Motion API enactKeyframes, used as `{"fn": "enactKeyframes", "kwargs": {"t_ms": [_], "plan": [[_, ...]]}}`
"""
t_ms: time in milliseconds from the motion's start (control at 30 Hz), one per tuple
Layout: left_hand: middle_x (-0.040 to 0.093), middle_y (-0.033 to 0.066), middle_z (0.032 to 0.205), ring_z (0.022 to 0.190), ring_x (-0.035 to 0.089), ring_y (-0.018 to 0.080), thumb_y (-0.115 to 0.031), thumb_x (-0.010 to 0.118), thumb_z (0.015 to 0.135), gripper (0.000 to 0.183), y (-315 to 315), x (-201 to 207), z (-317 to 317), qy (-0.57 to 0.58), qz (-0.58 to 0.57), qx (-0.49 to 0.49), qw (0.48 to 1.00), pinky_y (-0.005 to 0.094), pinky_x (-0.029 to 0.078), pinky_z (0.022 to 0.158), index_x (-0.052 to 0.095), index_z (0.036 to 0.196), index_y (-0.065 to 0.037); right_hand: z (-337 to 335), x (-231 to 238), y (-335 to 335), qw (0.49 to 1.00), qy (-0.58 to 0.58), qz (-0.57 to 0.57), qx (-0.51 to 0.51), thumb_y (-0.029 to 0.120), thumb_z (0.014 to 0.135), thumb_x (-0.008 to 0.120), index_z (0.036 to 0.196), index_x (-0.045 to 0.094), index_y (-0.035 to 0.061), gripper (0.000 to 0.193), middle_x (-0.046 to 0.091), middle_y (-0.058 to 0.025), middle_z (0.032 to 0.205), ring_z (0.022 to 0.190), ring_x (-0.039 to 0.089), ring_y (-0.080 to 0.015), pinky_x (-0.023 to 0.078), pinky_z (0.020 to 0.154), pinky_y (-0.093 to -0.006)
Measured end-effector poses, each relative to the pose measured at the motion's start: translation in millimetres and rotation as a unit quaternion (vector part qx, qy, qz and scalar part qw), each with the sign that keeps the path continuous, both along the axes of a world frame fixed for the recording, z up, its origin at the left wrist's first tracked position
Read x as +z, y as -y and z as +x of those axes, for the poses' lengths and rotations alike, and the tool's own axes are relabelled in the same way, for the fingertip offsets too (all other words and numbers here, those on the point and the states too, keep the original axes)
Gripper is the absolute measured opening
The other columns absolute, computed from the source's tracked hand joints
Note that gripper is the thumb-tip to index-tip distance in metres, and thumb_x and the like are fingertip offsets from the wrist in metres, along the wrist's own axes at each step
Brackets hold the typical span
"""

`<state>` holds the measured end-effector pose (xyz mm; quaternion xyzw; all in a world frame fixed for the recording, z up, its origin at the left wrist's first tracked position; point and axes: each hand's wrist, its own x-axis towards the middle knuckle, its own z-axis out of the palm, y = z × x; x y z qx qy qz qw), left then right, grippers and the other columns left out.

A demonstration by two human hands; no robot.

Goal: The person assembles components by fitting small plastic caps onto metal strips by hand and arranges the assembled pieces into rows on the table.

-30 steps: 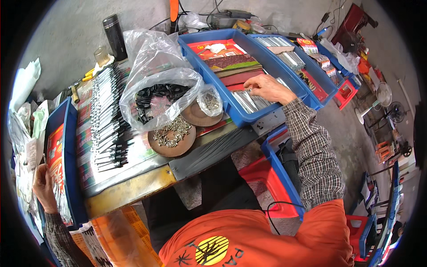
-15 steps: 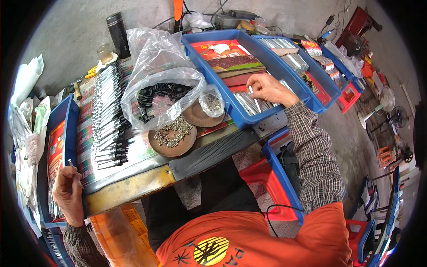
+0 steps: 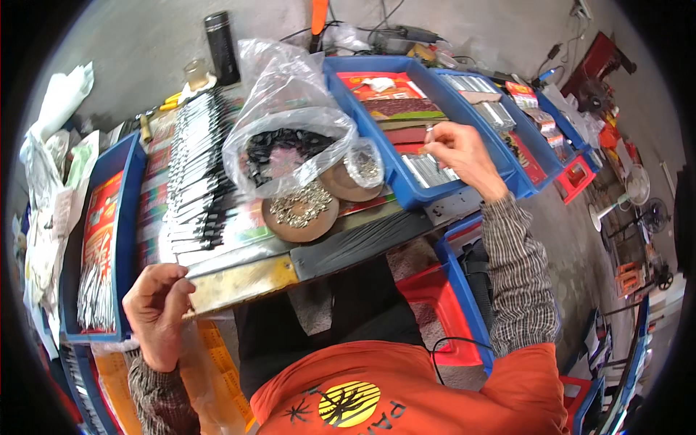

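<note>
My right hand (image 3: 464,156) is closed in a pinch over the blue bin at the back right. A short metal rod (image 3: 429,133) pokes up from its fingertips, mostly covered by them. Below that hand, a pile of silvery metal rods (image 3: 426,172) lies in the bin's near end. My left hand (image 3: 158,312) hovers by the table's front left edge, thumb and forefinger curved apart with nothing visible between them. Beside it, a blue bin (image 3: 127,217) holds thin metal pieces (image 3: 96,299). A long row of metal rods with black ends (image 3: 194,174) lies on the table.
A clear plastic bag (image 3: 279,87) full of black parts stands mid-table. In front of it, a round wooden dish (image 3: 301,225) holds small metal pieces; a small clear bag (image 3: 365,165) sits alongside. A black flask (image 3: 221,47) stands behind. A red stool (image 3: 428,297) is below the table.
My left hand has moved right, away from the left bin, and its fingers have parted; the small piece at its fingertips is gone. My right hand has risen slightly with a rod. The view has shifted.
</note>
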<state>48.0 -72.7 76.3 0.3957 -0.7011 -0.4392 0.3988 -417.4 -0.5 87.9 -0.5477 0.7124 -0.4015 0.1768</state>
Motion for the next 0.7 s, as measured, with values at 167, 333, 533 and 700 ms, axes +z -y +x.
{"fn": "enactKeyframes", "kwargs": {"t_ms": [167, 333, 533, 700], "plan": [[0.063, 0.0018, 0.079, 0.063, 0.054, 0.0045, 0.008, 0.060, 0.083, 0.013, -24, -8, -24, -0.016, -0.017, -0.007, 1.000, 0.0195, 0.042, 0.054, 0.065, 0.094, 0.002, 63, 19, -30, 0.988, -0.007, -0.157, -0.005, 0.003, 0.085, 0.065, 0.085, 0.061, -0.0019, 0.007, 0.057, -0.0002, 0.071, 0.060, 0.050, -0.0045, 0.041, 0.054, -0.0219], [0.065, 0.0047, 0.087, 0.067, 0.057, 0.0055, 0.006, 0.061, 0.086, 0.011, -43, -17, -46, -0.103, 0.092, -0.065, 0.988, 0.0186, 0.045, 0.058, 0.064, 0.096, 0.001, 119, 7, -52, 0.987, 0.055, -0.122, 0.091, -0.003, 0.082, 0.067, 0.082, 0.057, -0.0012, 0.010, 0.057, -0.0024, 0.078, 0.063, 0.053, -0.0078, 0.044, 0.057, -0.0228], [0.066, 0.0111, 0.092, 0.072, 0.061, 0.0097, 0.002, 0.063, 0.089, 0.007, -55, -30, -54, -0.154, 0.160, -0.124, 0.967, 0.0215, 0.051, 0.057, 0.062, 0.096, 0.002, 161, -23, -54, 0.968, 0.125, -0.054, 0.211, 0.000, 0.082, 0.071, 0.083, 0.056, -0.0006, 0.015, 0.058, -0.0033, 0.079, 0.062, 0.056, -0.0065, 0.045, 0.054, -0.0220], [0.067, 0.0109, 0.093, 0.075, 0.062, 0.0103, 0.002, 0.064, 0.088, 0.008, -63, -35, -60, -0.156, 0.180, -0.140, 0.961, 0.0218, 0.053, 0.058, 0.063, 0.096, 0.003, 194, -39, -53, 0.941, 0.239, -0.019, 0.240, -0.003, 0.081, 0.071, 0.079, 0.058, -0.0027, 0.014, 0.061, -0.0063, 0.082, 0.066, 0.063, -0.0105, 0.052, 0.055, -0.0224]]}}
